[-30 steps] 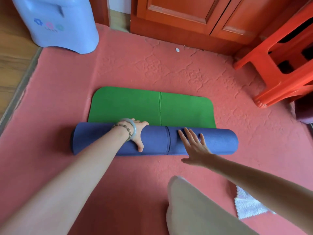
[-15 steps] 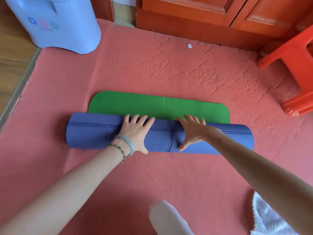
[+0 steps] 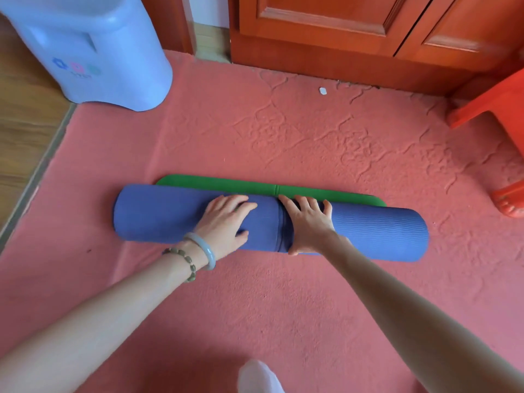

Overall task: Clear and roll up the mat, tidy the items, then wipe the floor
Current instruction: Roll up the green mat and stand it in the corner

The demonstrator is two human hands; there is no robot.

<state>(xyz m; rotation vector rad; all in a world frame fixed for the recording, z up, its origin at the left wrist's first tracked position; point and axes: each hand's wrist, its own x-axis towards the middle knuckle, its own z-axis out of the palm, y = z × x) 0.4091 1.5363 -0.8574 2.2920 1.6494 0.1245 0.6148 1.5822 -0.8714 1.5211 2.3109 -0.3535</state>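
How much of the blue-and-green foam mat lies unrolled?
Nearly all rolled: the blue-and-green foam mat is a thick blue roll, with only a narrow green strip flat beyond it.

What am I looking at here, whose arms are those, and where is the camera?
There is no machine here: these are a person's two bare arms. The only camera sits on the person's head and looks forward and down, so the arms reach in from the bottom edge. The left hand, with two bracelets at its wrist, and the right hand both press on a rolled mat, blue on the outside. Nothing is gripped; the fingers lie spread on the roll. A thin green strip of the mat lies flat beyond the roll, not yet rolled up. All this rests on a pink carpet. Farther off stand a pale container, a wooden cabinet and a red stool.
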